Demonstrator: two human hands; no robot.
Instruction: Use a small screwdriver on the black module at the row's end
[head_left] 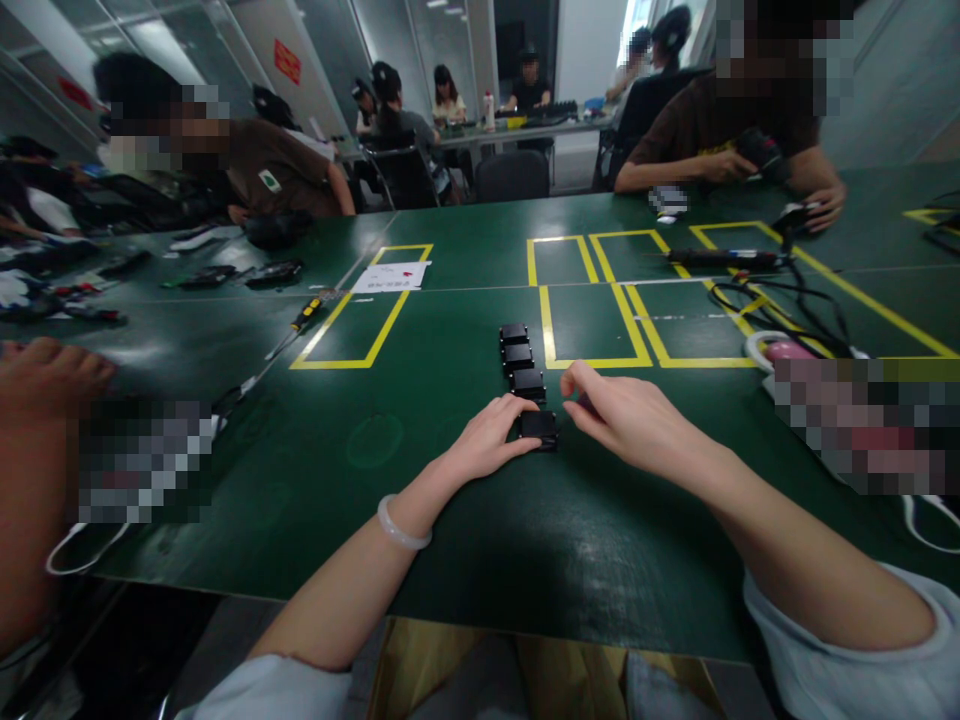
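Note:
A small black block [538, 428] with tiny pegs at its corners lies on the green table in front of me. My left hand [499, 432] grips it from the left, thumb on the near side and fingers on the far side. Three similar black blocks [518, 357] continue in a line behind it, away from me. Just to the right of the held block hovers my right hand [622, 410], apart from it. Its fingers are half curled, with a gap between thumb and index finger, and I see nothing held there.
Yellow tape outlines [596, 362] mark the green table [465, 540]. A paper sheet [391, 277] and a yellow-black screwdriver [307, 314] lie left. Cables [795, 310] and a blurred-out pink item [855, 420] are at right. Several people sit around; another person's hand [52, 385] is at left.

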